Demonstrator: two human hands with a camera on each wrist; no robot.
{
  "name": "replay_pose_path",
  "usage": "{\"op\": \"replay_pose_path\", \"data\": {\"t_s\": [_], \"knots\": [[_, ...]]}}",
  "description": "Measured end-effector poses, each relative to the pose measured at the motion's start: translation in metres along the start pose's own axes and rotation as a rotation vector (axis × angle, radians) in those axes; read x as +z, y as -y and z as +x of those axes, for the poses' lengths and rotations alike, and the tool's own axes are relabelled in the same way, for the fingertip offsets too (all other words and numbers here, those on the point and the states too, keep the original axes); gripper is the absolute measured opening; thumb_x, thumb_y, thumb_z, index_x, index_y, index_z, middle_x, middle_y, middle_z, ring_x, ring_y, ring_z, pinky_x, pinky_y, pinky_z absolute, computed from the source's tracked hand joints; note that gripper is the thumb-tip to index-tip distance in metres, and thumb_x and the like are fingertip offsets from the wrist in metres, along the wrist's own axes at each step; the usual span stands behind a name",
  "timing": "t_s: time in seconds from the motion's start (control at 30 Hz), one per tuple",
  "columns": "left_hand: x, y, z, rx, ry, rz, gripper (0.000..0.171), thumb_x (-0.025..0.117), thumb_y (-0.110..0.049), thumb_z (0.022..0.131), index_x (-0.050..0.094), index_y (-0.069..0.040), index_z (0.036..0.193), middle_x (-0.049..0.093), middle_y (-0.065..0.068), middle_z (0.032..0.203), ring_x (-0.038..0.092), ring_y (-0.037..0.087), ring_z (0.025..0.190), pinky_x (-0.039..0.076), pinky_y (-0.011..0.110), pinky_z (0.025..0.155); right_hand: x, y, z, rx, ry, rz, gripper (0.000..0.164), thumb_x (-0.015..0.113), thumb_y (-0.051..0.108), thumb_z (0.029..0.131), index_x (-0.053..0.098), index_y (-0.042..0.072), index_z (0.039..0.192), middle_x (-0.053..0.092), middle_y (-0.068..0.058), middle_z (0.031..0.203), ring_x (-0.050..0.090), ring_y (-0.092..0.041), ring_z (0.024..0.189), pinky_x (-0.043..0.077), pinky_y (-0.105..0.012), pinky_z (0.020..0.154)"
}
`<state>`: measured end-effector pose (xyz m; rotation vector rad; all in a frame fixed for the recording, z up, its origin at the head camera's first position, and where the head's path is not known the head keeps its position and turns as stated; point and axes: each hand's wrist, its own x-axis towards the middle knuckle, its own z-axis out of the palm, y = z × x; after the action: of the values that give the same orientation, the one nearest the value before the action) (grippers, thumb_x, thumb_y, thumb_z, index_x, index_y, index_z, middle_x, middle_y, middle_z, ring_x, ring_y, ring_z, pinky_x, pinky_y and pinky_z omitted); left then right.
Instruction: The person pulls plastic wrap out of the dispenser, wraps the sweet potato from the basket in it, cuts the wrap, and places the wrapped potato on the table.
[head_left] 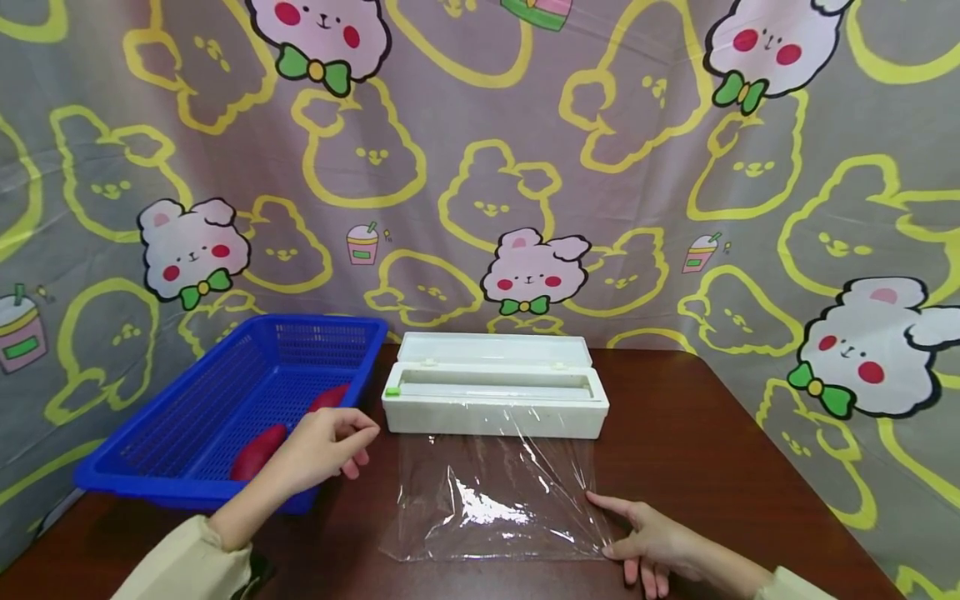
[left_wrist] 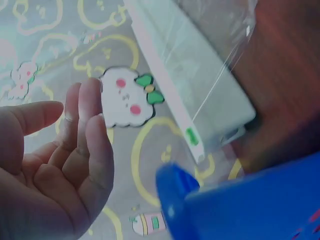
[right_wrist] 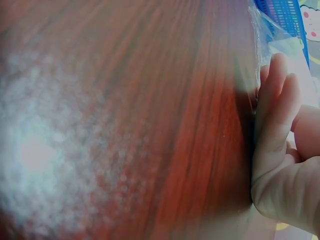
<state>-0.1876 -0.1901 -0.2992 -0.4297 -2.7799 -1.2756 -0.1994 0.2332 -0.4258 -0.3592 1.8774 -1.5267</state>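
A sheet of clear cling film [head_left: 495, 500] runs from the white dispenser box [head_left: 495, 419] down over the brown table. My right hand [head_left: 652, 542] is at the film's near right corner, its index finger and thumb spread apart and touching the edge. Creases in the film lead toward that corner. In the right wrist view this hand [right_wrist: 280, 130] is low against the wood. My left hand [head_left: 326, 446] hovers over the right rim of the blue basket [head_left: 135, 485], holding nothing; in the left wrist view its fingers [left_wrist: 90, 110] are loosely bent.
Inside the basket lie two reddish oblong things [head_left: 258, 452], one partly hidden by my left hand. The dispenser's lid [head_left: 495, 348] stands raised, and a green slider [head_left: 392, 392] sits at its left end. A patterned cloth [head_left: 637, 208] hangs behind the table [head_left: 675, 433].
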Motion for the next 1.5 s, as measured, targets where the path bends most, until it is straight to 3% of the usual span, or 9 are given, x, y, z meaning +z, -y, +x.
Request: {"op": "replay_pose_path", "data": {"t_s": [0.2,0.4,0.5,0.87,1.03,1.17,1.23,1.37,1.5], "knots": [[-0.024,0.006,0.014,-0.057,-0.018,-0.071,0.029,0.054,-0.020,0.090,0.059,0.007,0.100,0.062,0.007,0.068,0.061,0.019,0.054,0.048,0.031,0.047,0.000,0.001,0.000,-0.006,-0.015,-0.018,0.076,0.063,0.013,0.082,0.016,0.005,0.142,0.055,-0.008,0.052,0.051,-0.010,0.035,0.038,-0.019,0.031],[-0.043,0.021,0.026,-0.096,-0.026,-0.224,0.037,0.050,-0.018,0.092,0.052,0.015,0.106,0.062,0.011,0.072,0.062,0.019,0.059,0.050,0.032,0.051,-0.001,0.000,0.000,0.010,-0.004,-0.008,0.079,0.064,0.014,0.081,0.015,0.005,0.142,0.056,-0.006,0.052,0.052,-0.009,0.036,0.038,-0.018,0.031],[-0.050,0.026,0.031,-0.104,-0.038,-0.257,0.039,0.051,-0.020,0.091,0.051,0.016,0.107,0.062,0.011,0.073,0.062,0.017,0.059,0.051,0.033,0.053,0.000,-0.001,0.000,0.010,-0.011,-0.016,0.078,0.064,0.015,0.081,0.017,0.005,0.142,0.056,-0.007,0.052,0.051,-0.009,0.035,0.038,-0.018,0.032],[-0.090,0.029,0.036,-0.023,-0.030,-0.253,0.047,0.047,-0.021,0.094,0.040,0.016,0.121,0.063,0.005,0.083,0.064,0.017,0.071,0.052,0.035,0.064,0.001,0.000,0.001,0.003,-0.017,-0.013,0.076,0.063,0.014,0.082,0.016,0.005,0.141,0.055,-0.007,0.052,0.051,-0.009,0.035,0.038,-0.018,0.032],[-0.100,0.033,0.043,-0.005,-0.041,-0.303,0.042,0.047,-0.022,0.094,0.045,0.011,0.119,0.063,-0.001,0.081,0.064,0.015,0.072,0.051,0.031,0.064,0.001,0.000,0.000,0.009,-0.025,-0.021,0.076,0.063,0.014,0.082,0.017,0.005,0.141,0.055,-0.007,0.052,0.051,-0.009,0.035,0.038,-0.018,0.031],[-0.108,0.043,0.055,0.006,-0.029,-0.473,0.019,0.046,-0.019,0.094,0.062,-0.012,0.102,0.064,-0.001,0.080,0.064,0.015,0.073,0.051,0.029,0.065,0.000,0.000,0.000,0.010,-0.036,-0.030,0.076,0.063,0.015,0.082,0.017,0.005,0.141,0.055,-0.007,0.051,0.051,-0.010,0.035,0.037,-0.018,0.031],[-0.111,0.050,0.061,0.012,-0.028,-0.596,0.019,0.046,-0.017,0.094,0.065,-0.021,0.092,0.065,0.000,0.080,0.065,0.015,0.073,0.051,0.028,0.065,0.000,-0.001,0.000,0.000,-0.036,-0.037,0.076,0.063,0.015,0.082,0.017,0.005,0.141,0.055,-0.008,0.051,0.051,-0.010,0.034,0.037,-0.019,0.031],[-0.118,0.064,0.069,0.016,-0.053,-0.791,0.023,0.047,-0.015,0.093,0.069,-0.020,0.087,0.066,0.002,0.079,0.065,0.015,0.074,0.051,0.028,0.064,0.001,-0.002,0.001,-0.020,-0.035,-0.048,0.076,0.063,0.015,0.082,0.017,0.005,0.141,0.054,-0.008,0.051,0.051,-0.011,0.034,0.037,-0.019,0.030],[-0.118,0.075,0.076,-0.047,-0.081,-0.821,0.022,0.048,-0.016,0.092,0.068,-0.021,0.083,0.066,0.001,0.078,0.064,0.014,0.073,0.051,0.027,0.064,0.001,-0.003,0.000,-0.017,-0.040,-0.047,0.076,0.063,0.014,0.082,0.017,0.004,0.141,0.054,-0.008,0.051,0.051,-0.011,0.034,0.037,-0.019,0.030]]}}
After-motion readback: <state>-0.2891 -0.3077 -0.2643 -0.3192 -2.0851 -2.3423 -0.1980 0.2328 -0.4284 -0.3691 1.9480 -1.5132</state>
